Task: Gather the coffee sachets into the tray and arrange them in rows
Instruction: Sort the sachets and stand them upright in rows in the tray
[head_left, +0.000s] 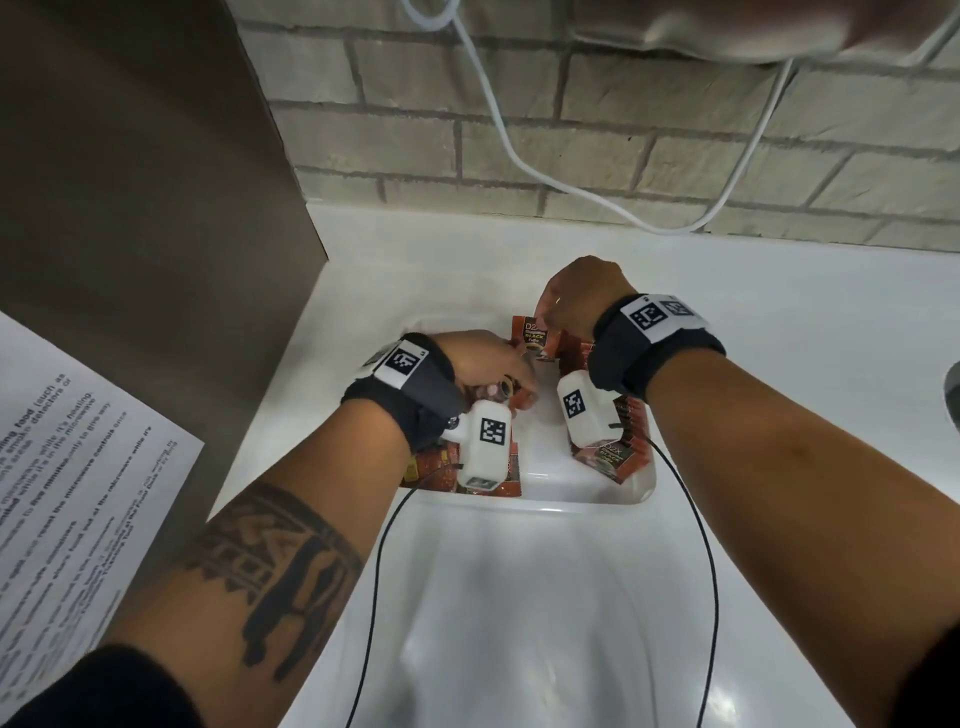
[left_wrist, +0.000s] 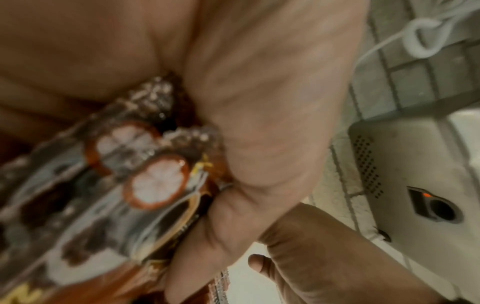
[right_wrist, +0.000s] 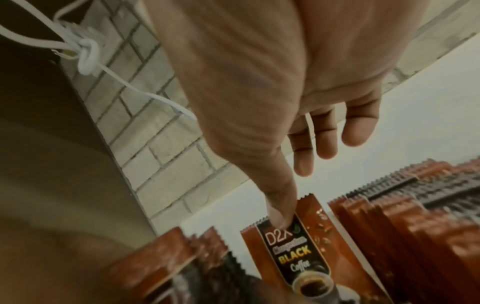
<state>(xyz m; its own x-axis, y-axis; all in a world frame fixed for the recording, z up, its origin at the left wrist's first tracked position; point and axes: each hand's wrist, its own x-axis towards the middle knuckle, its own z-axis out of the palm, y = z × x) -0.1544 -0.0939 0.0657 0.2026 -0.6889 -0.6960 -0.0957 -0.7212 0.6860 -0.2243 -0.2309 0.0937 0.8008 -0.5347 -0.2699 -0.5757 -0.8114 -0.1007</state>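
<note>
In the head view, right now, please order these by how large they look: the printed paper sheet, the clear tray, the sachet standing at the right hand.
1. Printed paper sheet, though it is nearer the camera and cut off by the frame.
2. Clear tray.
3. Standing sachet, smallest.

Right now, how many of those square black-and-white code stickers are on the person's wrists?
4. One on the left wristband, one on the white camera block below it, one on the right wristband, one on the white camera block beside it. Others may be hidden.
</note>
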